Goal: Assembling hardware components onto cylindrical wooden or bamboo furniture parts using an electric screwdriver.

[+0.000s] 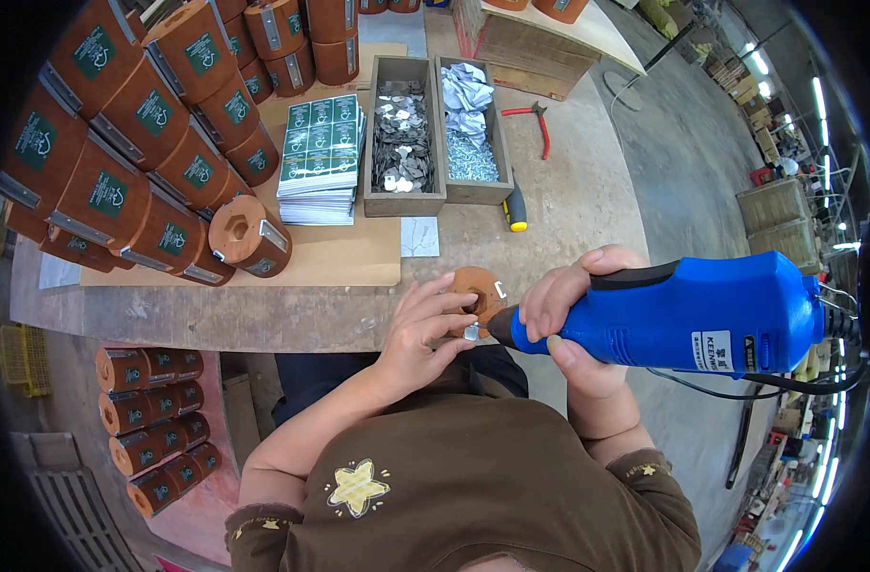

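Near the table's front edge stands a brown cylinder (493, 283) with a hole in its top and a small white metal bracket at its rim. My left hand (418, 329) closes its fingers on the near left side of this cylinder. A small shiny metal plate (471, 333) shows by the thumb and fingertips. My right hand (587, 319) grips a blue electric screwdriver (702, 310), held sideways with its cord at the right. The tool's dark nose (502, 325) meets the cylinder's near side beside the plate; its bit is hidden.
Stacked brown cylinders (139, 143) with green labels fill the table's left. Behind my hands are a label stack (320, 162), a wooden box of metal plates (403, 203), another of screws (475, 164), red-handled pliers (542, 129) and a screwdriver (515, 208). More cylinders (158, 429) lie lower left.
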A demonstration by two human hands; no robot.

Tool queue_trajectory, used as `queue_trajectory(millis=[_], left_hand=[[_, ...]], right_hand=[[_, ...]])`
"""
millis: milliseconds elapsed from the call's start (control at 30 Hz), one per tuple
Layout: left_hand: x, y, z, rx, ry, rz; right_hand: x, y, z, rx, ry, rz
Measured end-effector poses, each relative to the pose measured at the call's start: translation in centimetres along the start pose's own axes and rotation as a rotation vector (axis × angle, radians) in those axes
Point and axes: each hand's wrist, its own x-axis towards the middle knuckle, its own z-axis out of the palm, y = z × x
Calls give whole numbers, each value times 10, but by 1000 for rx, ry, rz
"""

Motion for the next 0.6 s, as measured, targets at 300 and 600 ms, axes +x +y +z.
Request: queue_trajectory(millis=[300,600], left_hand=[[0,-2,0,17,4,13],[0,-2,0,12,5,22]], right_hand=[[6,-2,8,-116,-17,44],[6,2,4,-28,-38,-15]])
